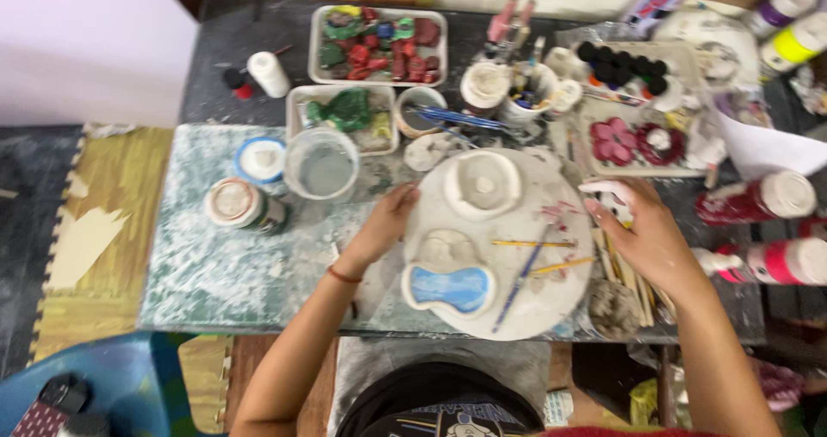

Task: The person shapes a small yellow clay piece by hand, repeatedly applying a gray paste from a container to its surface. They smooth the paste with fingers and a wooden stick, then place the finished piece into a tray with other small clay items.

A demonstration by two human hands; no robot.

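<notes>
Your two hands bracket the round board [560, 187], a pale, chalky disc smeared with dried paint and a few pinkish dabs near its right edge. Your left hand [385, 223] rests against the board's left rim, fingers curled loosely over the edge and holding nothing else; a thin red band circles that wrist. Your right hand [642, 230] lies at the board's right rim, fingers stretched fairly flat and pointing leftward, fingertips touching the edge (whether anything is pinched underneath, you cannot tell from here).

On the board, toward its far side, sits a white plaster mould [481, 184], a rounded square with a raised centre, matte and unpainted. Nearer you, on the board's lower left, lies a smaller lobed piece painted glossy blue [449, 287], with a bare plaster lump [445, 246] just above it. Three thin brushes [534, 260] lie crossed on the board's right half, two yellow-handled and one blue, between the blue piece and your right hand.

Just left of the board stands a clear plastic cup [321, 164] of cloudy water, and beyond that a paint-crusted jar [239, 204]. Behind the board is a white tray [376, 44] of red and green painted pieces. Right of the board lie pink-bodied bottles [780, 260] on their sides.
</notes>
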